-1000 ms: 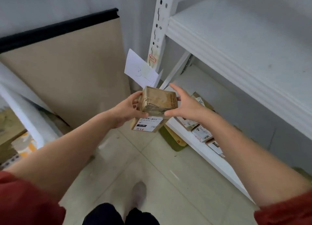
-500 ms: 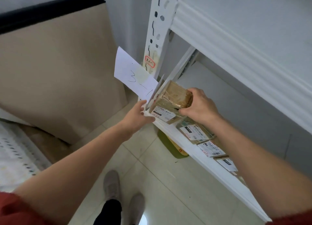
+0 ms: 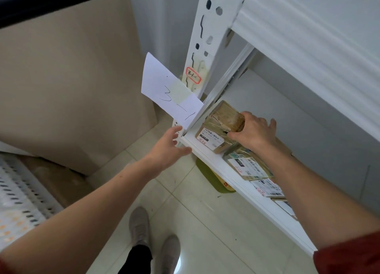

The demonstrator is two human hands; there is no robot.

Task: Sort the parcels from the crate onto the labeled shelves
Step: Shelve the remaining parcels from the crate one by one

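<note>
A small brown taped parcel point(image 3: 223, 117) lies on top of a flatter labelled parcel point(image 3: 211, 139) at the left end of the lower white shelf point(image 3: 207, 153). My right hand point(image 3: 255, 131) rests against the small parcel's right side, thumb and fingers on it. Just off the shelf's front left corner hovers my left hand point(image 3: 167, 145), fingers spread and holding nothing. A paper sign marked "3-1" point(image 3: 169, 94) is taped to the white upright point(image 3: 202, 47).
More labelled parcels point(image 3: 249, 168) line the shelf to the right under my forearm. An upper shelf point(image 3: 308, 37) overhangs. A tan board point(image 3: 67, 84) leans at the left, a perforated white crate point(image 3: 18, 203) sits bottom left, and a green packet point(image 3: 211, 178) lies on the floor.
Both hands carried the two stacked parcels from mid-air onto the shelf's left end. My left hand has let go and drawn back off the corner; my right hand stays on the top parcel.
</note>
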